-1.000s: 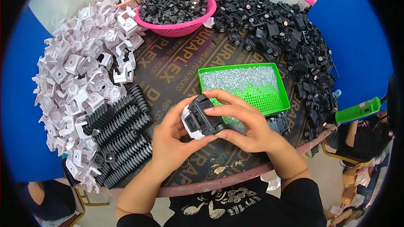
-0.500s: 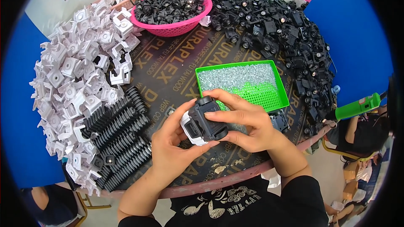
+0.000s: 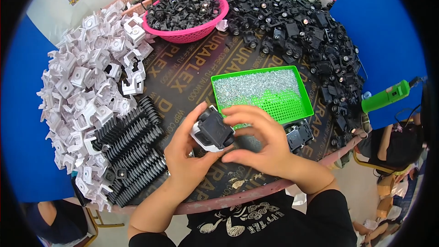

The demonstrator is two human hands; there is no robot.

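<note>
My left hand (image 3: 187,153) is closed around a small black-and-white plastic assembly (image 3: 215,130), which looks like a toy vehicle body. Its black face with thick rounded ends like wheels points up, and a white shell shows along its left and lower side. My right hand (image 3: 263,142) hovers just right of it with fingers and thumb spread apart, nothing between them. Whether a fingertip brushes the assembly I cannot tell. Past my right fingers lies another black wheeled part (image 3: 299,136), beside a green tray (image 3: 313,105) of small silvery screw-like pieces.
White plastic shells (image 3: 84,77) are heaped on the left, next to rows of ribbed black parts (image 3: 137,155). A pink basket (image 3: 183,35) of black parts stands at the back. More black wheeled parts (image 3: 292,29) pile along the right. A green power tool (image 3: 386,96) hangs at the right edge.
My right hand has let go of the assembly, and its fingers have spread. The assembly has turned and shifted slightly left in my left hand.
</note>
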